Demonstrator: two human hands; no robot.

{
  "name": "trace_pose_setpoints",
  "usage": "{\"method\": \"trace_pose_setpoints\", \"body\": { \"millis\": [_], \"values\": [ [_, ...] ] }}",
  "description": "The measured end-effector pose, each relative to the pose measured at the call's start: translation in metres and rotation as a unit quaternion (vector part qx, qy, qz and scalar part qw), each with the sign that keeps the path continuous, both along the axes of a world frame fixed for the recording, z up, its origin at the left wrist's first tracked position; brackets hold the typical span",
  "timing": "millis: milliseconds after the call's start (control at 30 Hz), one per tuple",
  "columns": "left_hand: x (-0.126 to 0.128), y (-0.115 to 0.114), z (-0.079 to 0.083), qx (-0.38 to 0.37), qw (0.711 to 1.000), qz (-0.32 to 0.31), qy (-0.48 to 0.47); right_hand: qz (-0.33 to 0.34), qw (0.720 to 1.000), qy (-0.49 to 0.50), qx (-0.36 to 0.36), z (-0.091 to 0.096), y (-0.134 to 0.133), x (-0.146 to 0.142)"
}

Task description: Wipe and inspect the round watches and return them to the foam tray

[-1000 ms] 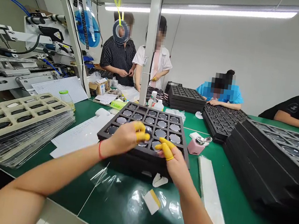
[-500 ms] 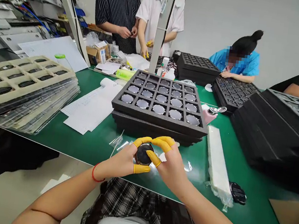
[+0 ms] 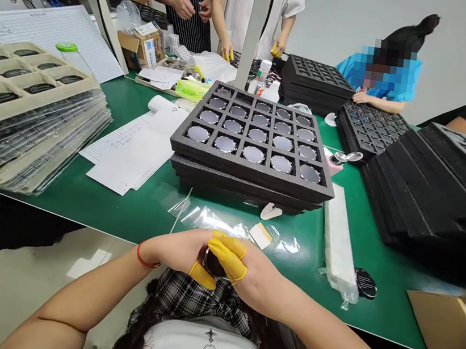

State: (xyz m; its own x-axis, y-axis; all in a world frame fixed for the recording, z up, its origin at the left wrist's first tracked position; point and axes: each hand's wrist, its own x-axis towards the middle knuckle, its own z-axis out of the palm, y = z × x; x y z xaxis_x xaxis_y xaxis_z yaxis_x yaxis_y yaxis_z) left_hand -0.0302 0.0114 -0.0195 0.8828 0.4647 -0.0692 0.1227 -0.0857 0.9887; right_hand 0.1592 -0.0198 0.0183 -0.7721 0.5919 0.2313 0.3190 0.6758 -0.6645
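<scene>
Between my hands, near the table's front edge, is a round dark watch case with a shiny rim, partly hidden by fingers. My left hand grips it from the left, with the thumb below and fingers behind. Across its top and right side lie the fingers of my right hand, closed on it as well. Yellow finger cots cover the fingertips of both hands. Just beyond my hands, clear plastic film and a small white and yellow piece lie on the green table.
A black foam tray of round watch cases stands ahead on other trays. Stacked pale trays stand left, black trays right. A long white wrapped block lies near a black disc. Several people work across the table.
Both hands have come down and closer to my body with the watch case. My right fingers now lie across it, covering more of it. The view has tilted slightly.
</scene>
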Motion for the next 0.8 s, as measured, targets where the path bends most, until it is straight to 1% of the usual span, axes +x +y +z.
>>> {"method": "trace_pose_setpoints", "body": {
  "millis": [167,233,333,400,500,533,567,633,700,733,800],
  "values": [
    [0.006,0.006,-0.011,0.023,0.998,-0.053,-0.007,0.035,0.997,-0.035,0.064,-0.011,0.002,0.001],
    [0.008,0.007,-0.013,0.005,0.998,-0.064,-0.016,0.048,0.995,-0.033,0.08,-0.016,0.002,0.001],
    [0.009,0.006,-0.018,-0.032,0.997,-0.061,-0.019,0.055,0.993,-0.006,0.1,-0.023,0.002,-0.002],
    [0.008,0.005,-0.022,-0.042,0.997,-0.066,-0.017,0.054,0.994,0.001,0.095,-0.024,0.001,-0.006],
    [0.004,0.004,-0.024,-0.063,0.995,-0.079,-0.013,0.058,0.997,-0.005,0.048,-0.02,0.0,-0.008],
    [0.0,0.004,-0.024,-0.073,0.995,-0.066,0.0,0.047,0.998,0.006,0.044,-0.019,-0.001,-0.007],
    [-0.004,0.005,-0.022,-0.079,0.996,-0.039,0.018,0.021,0.998,0.021,0.052,-0.019,-0.001,-0.004],
    [-0.013,0.006,-0.018,-0.074,0.994,0.052,0.061,-0.08,0.992,0.036,0.086,-0.027,-0.001,0.003],
    [-0.021,0.005,-0.015,-0.071,0.983,0.144,0.088,-0.19,0.976,-0.008,0.107,-0.041,0.001,0.013],
    [-0.024,0.005,-0.015,-0.078,0.977,0.175,0.092,-0.226,0.967,-0.047,0.109,-0.05,0.003,0.017],
    [-0.026,0.002,-0.017,-0.116,0.967,0.209,0.088,-0.255,0.955,-0.096,0.115,-0.065,0.012,0.028]
  ]
}}
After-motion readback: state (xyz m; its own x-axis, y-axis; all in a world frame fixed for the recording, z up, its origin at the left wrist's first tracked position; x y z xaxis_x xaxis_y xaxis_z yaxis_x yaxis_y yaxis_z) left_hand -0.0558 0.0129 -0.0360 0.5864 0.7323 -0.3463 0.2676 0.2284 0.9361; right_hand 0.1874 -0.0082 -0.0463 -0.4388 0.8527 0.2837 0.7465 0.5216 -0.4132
